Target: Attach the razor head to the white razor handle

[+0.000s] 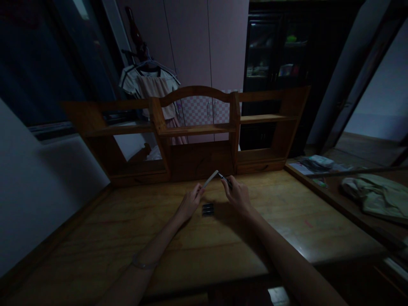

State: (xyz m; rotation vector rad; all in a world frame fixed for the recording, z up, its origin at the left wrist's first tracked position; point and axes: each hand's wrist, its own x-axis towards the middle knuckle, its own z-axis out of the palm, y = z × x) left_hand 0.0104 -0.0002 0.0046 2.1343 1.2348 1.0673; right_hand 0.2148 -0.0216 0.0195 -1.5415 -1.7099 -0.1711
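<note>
My left hand is closed around the lower end of a slim, pale, pen-like stick, which slants up to the right. Opposite it, my right hand pinches a dark pen whose shiny tip points up and to the left. The two ends meet or nearly meet above the desk; I cannot tell whether they touch. Between and just below my hands, several short dark sticks lie side by side on the wooden desk. The dim light hides their exact kind.
A wooden shelf unit stands along the desk's far edge. Clothes on a hanger hang behind it at the left. A pale cloth and a plastic-wrapped item lie on a surface to the right. A white wall borders the left side.
</note>
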